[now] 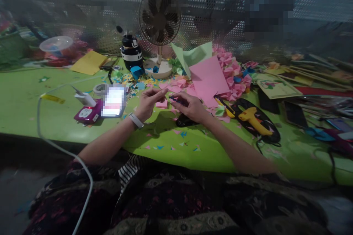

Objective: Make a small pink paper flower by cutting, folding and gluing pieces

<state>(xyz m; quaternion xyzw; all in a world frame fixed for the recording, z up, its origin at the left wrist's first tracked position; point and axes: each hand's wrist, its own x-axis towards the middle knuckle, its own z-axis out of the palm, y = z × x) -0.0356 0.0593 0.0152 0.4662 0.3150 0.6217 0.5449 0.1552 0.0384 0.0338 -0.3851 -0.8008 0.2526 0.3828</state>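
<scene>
Both hands are up close together over the green surface (154,150), and the bit between them is the hardest part to make out. The right hand (191,108) has its fingers curled nearly closed around a small dark blue thing (178,100); only a sliver shows, so no clue on its full shape. On the left hand (148,103), thumb and forefinger come together at the tips, but I honestly can't tell if they've got hold of anything.

A small pink square (161,104) lies just below the gap between the hands. There's a black object (185,120) partly covered by the right hand and wrist, can't say what it is. Behind, a big pink sheet (209,75) overlaps a green sheet (202,53) and hides part of the heap of folded pink paper (233,71). Right of the hands, a yellow glue gun (255,120) rests on a dark oval mat (271,130). The lit device (113,101) at left is pixelated, so unreadable. The fan (160,16) is fairly dim.
</scene>
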